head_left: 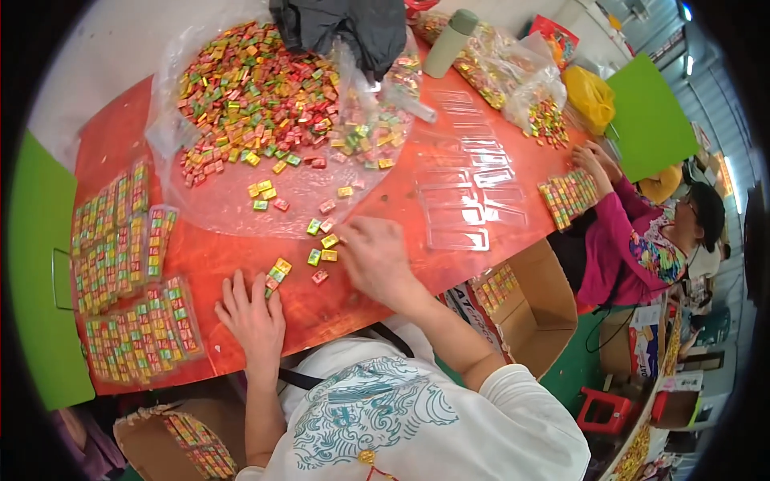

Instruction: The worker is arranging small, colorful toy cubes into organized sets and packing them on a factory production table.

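Note:
My left hand [253, 322] lies palm down on the red table, fingers spread. Its thumb side touches a short row of small wrapped candies [278, 272] in yellow, green and red. To the right, my right hand [375, 258] is bent over the table, slightly smeared by motion. Its fingertips are close to several loose candies [328, 255]; whether they pinch one I cannot make out. Beyond both hands, a large heap of the same foil-wrapped candies [257, 88] rests on a clear plastic sheet [241, 216].
Filled candy trays [112, 264] lie at the left; clear plastic trays [461, 196] at the right. A bottle [450, 44], black bag [341, 32] and candy bags [513, 68] stand at the back. Cardboard boxes [545, 321] flank me below. A co-worker [634, 232] handles candies at the right.

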Demonstrator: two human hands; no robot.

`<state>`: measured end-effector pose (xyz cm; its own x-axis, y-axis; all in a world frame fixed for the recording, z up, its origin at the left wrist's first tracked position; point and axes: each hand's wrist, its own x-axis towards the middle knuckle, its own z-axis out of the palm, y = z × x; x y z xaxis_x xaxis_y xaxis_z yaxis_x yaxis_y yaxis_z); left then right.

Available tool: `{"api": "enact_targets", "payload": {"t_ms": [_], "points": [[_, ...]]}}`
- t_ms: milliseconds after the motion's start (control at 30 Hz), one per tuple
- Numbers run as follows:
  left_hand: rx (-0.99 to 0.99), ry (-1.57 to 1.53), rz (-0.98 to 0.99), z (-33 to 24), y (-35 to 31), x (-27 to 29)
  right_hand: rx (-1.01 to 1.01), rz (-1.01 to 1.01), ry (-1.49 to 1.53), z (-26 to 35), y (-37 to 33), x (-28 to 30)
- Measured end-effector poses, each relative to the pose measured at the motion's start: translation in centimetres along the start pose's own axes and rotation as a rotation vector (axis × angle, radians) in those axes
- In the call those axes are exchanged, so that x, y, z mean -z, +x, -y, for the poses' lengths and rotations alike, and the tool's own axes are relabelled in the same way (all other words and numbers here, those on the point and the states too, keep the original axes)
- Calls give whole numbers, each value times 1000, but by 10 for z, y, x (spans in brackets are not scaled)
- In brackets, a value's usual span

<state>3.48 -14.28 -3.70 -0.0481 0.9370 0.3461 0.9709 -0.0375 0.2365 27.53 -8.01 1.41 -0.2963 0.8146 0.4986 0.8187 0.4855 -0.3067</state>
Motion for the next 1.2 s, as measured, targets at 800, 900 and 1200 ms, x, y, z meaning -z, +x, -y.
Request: {"api": "enact_targets", "payload": {"t_ms": [800,900,1200], "points": [[-30,-29,102,-18,9,16,-198,106,-369,-156,-61,47],[-151,-164,70,-34,12,24,-210,138,-345,-146,-60,46],[-441,-419,138,-60,7,14,-130,151,-289,-111,-62,48]]}}
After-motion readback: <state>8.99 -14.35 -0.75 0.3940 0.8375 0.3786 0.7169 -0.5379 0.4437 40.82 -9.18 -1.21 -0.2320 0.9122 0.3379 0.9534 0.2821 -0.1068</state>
